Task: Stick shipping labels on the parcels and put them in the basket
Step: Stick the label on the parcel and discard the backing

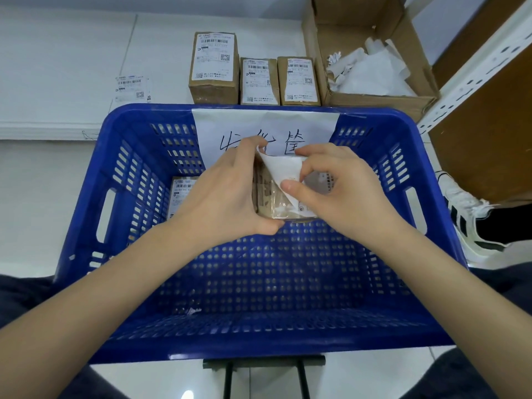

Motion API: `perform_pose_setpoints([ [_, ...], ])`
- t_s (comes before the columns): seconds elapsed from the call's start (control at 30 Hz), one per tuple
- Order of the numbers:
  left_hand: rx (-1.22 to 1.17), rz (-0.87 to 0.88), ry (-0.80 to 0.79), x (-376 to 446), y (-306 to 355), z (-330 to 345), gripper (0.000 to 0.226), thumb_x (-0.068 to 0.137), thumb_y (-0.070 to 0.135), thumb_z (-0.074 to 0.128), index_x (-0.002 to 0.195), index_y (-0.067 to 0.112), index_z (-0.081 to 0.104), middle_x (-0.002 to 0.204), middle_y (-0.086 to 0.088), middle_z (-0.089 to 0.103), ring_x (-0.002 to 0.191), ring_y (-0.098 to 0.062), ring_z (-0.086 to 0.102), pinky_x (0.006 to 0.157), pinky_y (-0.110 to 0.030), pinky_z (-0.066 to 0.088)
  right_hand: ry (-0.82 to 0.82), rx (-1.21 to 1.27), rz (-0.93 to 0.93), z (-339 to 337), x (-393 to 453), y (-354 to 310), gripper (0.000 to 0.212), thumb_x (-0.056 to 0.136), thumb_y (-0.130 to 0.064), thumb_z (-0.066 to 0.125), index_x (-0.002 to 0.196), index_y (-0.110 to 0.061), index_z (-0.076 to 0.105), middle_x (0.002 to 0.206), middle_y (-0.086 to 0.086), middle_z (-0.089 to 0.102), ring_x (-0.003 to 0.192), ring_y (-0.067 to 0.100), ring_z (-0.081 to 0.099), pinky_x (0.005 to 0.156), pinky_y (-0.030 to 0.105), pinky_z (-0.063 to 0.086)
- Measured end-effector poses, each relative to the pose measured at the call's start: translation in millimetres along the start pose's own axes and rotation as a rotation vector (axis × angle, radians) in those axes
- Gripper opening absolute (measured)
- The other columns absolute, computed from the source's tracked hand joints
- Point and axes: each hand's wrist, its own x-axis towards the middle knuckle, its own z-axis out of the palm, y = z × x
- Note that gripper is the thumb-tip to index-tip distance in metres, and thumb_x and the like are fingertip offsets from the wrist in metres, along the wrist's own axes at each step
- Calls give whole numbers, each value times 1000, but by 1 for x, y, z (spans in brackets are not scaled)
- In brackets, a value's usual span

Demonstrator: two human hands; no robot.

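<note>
Over the blue basket (431,197) I hold a small brown parcel (266,197). My left hand (227,194) grips its left side, thumb under the near edge. My right hand (331,188) pinches a white shipping label (283,171) that curls up from the parcel's top, partly peeled or partly stuck. One labelled parcel (181,194) lies inside the basket at the left, half hidden by my left hand. Three labelled brown parcels (214,67) (260,82) (299,80) stand on the white table beyond the basket.
A loose shipping label (132,89) lies on the table at the left. An open cardboard box (374,102) with crumpled backing paper sits at the right, beside a white metal shelf post (472,73). A handwritten paper sign (259,125) hangs on the basket's far wall.
</note>
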Motion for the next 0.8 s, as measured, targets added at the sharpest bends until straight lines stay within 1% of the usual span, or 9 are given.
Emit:
perform_pose_setpoints([
  [0.1, -8, -6, 4, 0, 1, -1, 114, 55, 37, 88, 146, 17, 21, 133, 3, 47, 117, -12, 47, 82, -19, 35, 4, 19, 11, -1, -1, 0, 19, 83, -37, 67, 72, -23, 61, 127, -12, 57, 124, 11, 44, 101, 39, 36],
  [0.23, -37, -10, 0, 0, 2, -2, 115, 55, 38, 88, 145, 17, 21, 136, 4, 47, 119, -11, 48, 89, -20, 38, 75, 56, 1, 0, -4, 1, 22, 83, -30, 71, 69, -19, 59, 119, -15, 61, 118, 11, 49, 98, 42, 39],
  [0.3, -56, -10, 2, 0, 2, -3, 113, 55, 37, 88, 144, 18, 22, 136, 6, 47, 119, -10, 48, 89, -20, 38, 95, 71, 6, -1, -4, 0, 23, 83, -28, 71, 67, -21, 55, 111, -20, 60, 115, 11, 52, 97, 42, 41],
  [0.47, -78, 7, 24, -1, 1, -4, 110, 53, 38, 87, 142, 20, 26, 134, 8, 49, 116, -8, 49, 85, -18, 35, 128, 111, 11, -3, -4, -3, 29, 85, -22, 69, 63, -24, 50, 89, -39, 45, 107, 13, 57, 92, 41, 44],
  [0.53, -73, 20, 36, 0, 0, -5, 109, 52, 37, 88, 142, 20, 27, 134, 8, 49, 116, -8, 49, 86, -18, 35, 150, 119, 26, -4, -3, 0, 35, 86, -22, 68, 61, -29, 45, 75, -31, 49, 86, 7, 59, 77, 37, 44],
  [0.6, -68, 30, 36, 1, -2, -5, 110, 52, 36, 89, 142, 20, 27, 134, 8, 49, 118, -9, 49, 90, -20, 36, 160, 128, 45, -6, 0, 4, 38, 88, -24, 67, 60, -29, 42, 60, -18, 46, 60, 2, 47, 64, 31, 37],
  [0.7, -53, 33, 37, 2, -4, -6, 110, 52, 36, 89, 142, 20, 27, 135, 7, 49, 119, -8, 48, 90, -18, 35, 141, 174, 56, -10, 1, 5, 36, 89, -23, 65, 61, -25, 43, 57, -11, 46, 53, 6, 42, 59, 29, 36],
  [0.77, -26, 46, 54, 3, -4, -8, 110, 53, 36, 89, 142, 19, 27, 135, 7, 49, 119, -7, 47, 87, -15, 33, 132, 249, 49, -13, 3, 5, 33, 89, -21, 65, 64, -16, 45, 62, 6, 52, 54, 20, 46, 55, 33, 36],
  [0.8, -14, 50, 63, 4, -4, -9, 109, 53, 36, 89, 142, 18, 28, 135, 7, 49, 119, -7, 46, 86, -15, 32, 131, 296, 47, -14, 4, 5, 31, 89, -19, 65, 65, -10, 47, 69, 17, 55, 61, 31, 50, 57, 38, 39],
])
